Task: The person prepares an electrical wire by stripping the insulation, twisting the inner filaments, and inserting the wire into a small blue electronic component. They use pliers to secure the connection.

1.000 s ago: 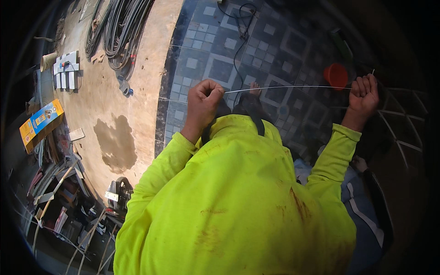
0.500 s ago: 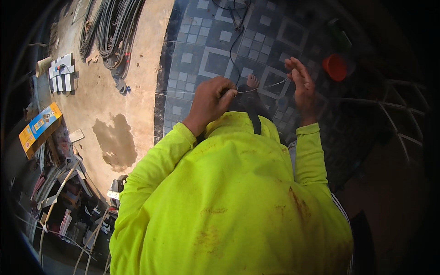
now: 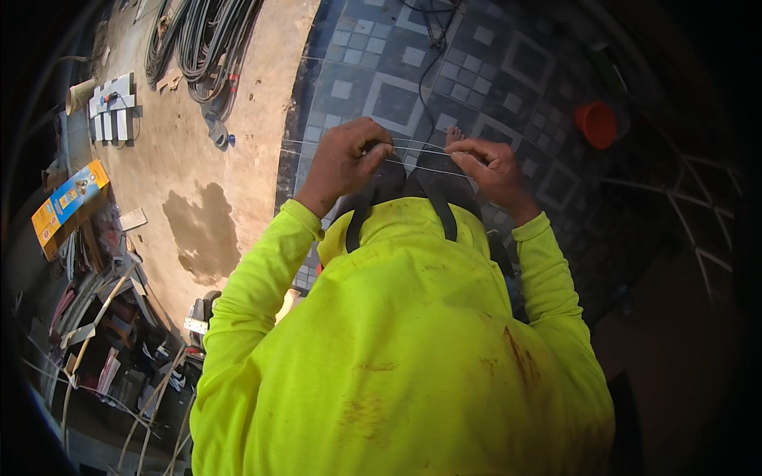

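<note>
A thin pale strand (image 3: 429, 167), wire or string I cannot tell, stretches in two or more lines between my hands. My left hand (image 3: 345, 163) is closed on it, thumb pressed against the curled fingers. From there the strand runs on leftward past the edge of the plywood-like board. My right hand (image 3: 496, 173) pinches the other end of the lines between thumb and fingers, in front of my dark trousers. The fingertips of both hands partly cover the strand.
Patterned dark tiles (image 3: 397, 99) lie below, with a black cable (image 3: 423, 83) across them. On the tan board (image 3: 258, 95) at left lie coiled cables (image 3: 202, 55) and white strips (image 3: 111, 111). A yellow-blue box (image 3: 70, 208) stands beyond. An orange bucket (image 3: 595, 125) is at right.
My right hand has moved left, closer to my left hand, and its spread fingers have closed into a pinch. The looped strand is now drawn into nearly parallel lines. My left hand shifted slightly left.
</note>
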